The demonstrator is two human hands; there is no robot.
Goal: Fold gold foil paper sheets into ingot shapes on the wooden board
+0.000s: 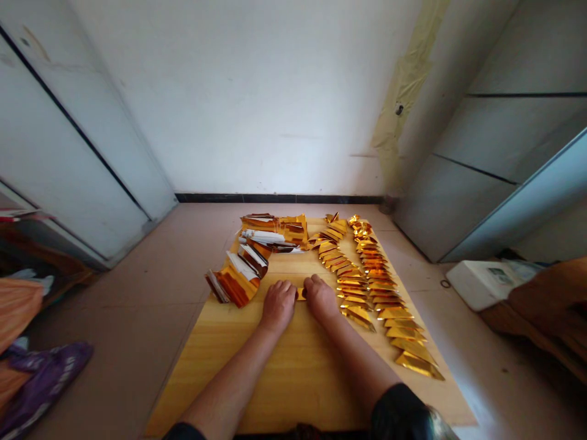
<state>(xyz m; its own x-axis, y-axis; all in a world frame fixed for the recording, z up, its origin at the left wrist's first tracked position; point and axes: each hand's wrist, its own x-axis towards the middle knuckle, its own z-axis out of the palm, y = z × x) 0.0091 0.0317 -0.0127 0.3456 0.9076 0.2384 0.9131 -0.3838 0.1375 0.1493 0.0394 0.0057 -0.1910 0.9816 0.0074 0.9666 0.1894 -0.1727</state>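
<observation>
Near the middle of the wooden board (257, 366), my left hand (279, 304) and my right hand (321, 298) are close together. Both have curled fingers gripping opposite ends of a small piece of gold foil paper (301, 294); most of it is hidden by the fingers. Just right of my right hand, a row of folded gold paper pieces (351, 284) overlaps one another. A second, longer row of folded gold paper (389, 299) runs along the board's right side. Beyond my left hand lie loose gold foil sheets with white backs (241, 275).
A further stack of foil sheets (275, 232) lies at the board's far edge, below the white wall (257, 110). Grey cabinets (463, 159) stand at right, near a white box (486, 284). A purple bag (55, 373) lies on the floor at left.
</observation>
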